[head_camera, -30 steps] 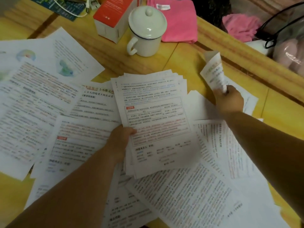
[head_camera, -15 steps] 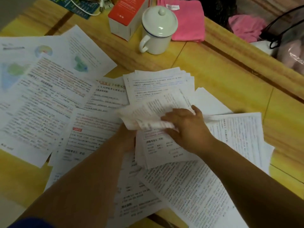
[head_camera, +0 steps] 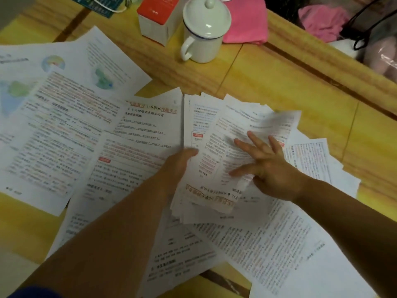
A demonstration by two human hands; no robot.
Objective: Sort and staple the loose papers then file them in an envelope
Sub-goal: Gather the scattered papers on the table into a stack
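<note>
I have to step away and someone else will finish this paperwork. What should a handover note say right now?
Left hand grips the gathered stack of papers by its left edge.
Right hand lies open, fingers spread, pressing the top sheet onto that stack.
Loose sheets lie spread over the wooden table.
Done: part of the sorting.
Left: gather the rest, staple, file. No stapler or envelope is in view.

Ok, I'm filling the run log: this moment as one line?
phase: sorting | left hand: grips paper stack | right hand: flat on top sheet | stapling: not done
</note>
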